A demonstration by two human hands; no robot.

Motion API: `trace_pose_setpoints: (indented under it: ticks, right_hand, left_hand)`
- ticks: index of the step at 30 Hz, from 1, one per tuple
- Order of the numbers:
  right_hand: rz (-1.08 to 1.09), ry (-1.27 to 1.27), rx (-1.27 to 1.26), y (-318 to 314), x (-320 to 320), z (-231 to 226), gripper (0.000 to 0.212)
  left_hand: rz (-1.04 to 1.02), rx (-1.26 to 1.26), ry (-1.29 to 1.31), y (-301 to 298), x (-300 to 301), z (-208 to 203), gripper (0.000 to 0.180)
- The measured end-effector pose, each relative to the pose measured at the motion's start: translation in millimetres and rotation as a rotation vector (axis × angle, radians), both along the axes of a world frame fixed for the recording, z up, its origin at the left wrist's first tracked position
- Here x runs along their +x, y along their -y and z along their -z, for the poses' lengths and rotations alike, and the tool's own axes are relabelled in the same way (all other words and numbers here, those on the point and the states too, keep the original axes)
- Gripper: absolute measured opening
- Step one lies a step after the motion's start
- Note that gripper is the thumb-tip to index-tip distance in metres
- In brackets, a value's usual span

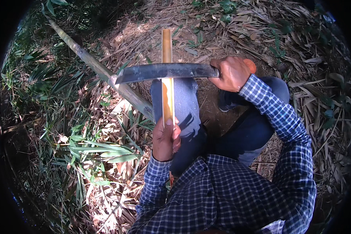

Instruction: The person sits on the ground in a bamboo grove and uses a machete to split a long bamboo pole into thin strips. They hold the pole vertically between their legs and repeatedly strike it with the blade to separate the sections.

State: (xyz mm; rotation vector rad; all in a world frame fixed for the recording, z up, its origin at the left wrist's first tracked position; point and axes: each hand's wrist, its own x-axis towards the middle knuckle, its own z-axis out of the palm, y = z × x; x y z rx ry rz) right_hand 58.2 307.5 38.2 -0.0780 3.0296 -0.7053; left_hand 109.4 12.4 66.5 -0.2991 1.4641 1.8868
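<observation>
My left hand grips the near end of a yellow-brown split bamboo strip that points away from me along my left thigh. My right hand is closed on the handle of a long dark machete. Its blade lies crosswise over the strip, about halfway along it, with the tip pointing left. Whether the edge touches the bamboo I cannot tell. Both sleeves are blue-and-white checked.
A thick green-grey bamboo pole runs diagonally from the upper left toward my left knee. Dry bamboo leaves and husks cover the ground. Green plants grow at the left. My right knee is bent at the right.
</observation>
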Motion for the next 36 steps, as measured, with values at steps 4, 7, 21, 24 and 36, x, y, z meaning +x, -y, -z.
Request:
trace_pose_setpoints:
  ticks: [4, 7, 21, 24, 36]
  right_hand:
    - [-0.049, 0.007, 0.001, -3.5, -6.7, 8.3, 0.03]
    - [-0.013, 0.008, -0.022, 0.0, -19.7, 3.2, 0.029]
    - [-0.129, -0.019, 0.054, -1.7, -37.5, 3.8, 0.031]
    - [-0.046, -0.07, 0.029, -9.9, -51.8, 16.1, 0.036]
    - [-0.152, -0.106, 0.101, -5.9, -68.0, 12.4, 0.037]
  left_hand:
    - [-0.006, -0.028, -0.001, -2.9, -0.9, -3.7, 0.028]
    - [-0.021, -0.027, -0.005, 0.0, 1.6, -1.5, 0.029]
    - [-0.007, -0.122, -0.048, -3.2, 0.7, -4.6, 0.028]
    - [-0.004, -0.119, -0.059, -4.3, -1.5, -5.5, 0.028]
    - [-0.024, -0.127, -0.015, -5.1, 0.1, -7.2, 0.027]
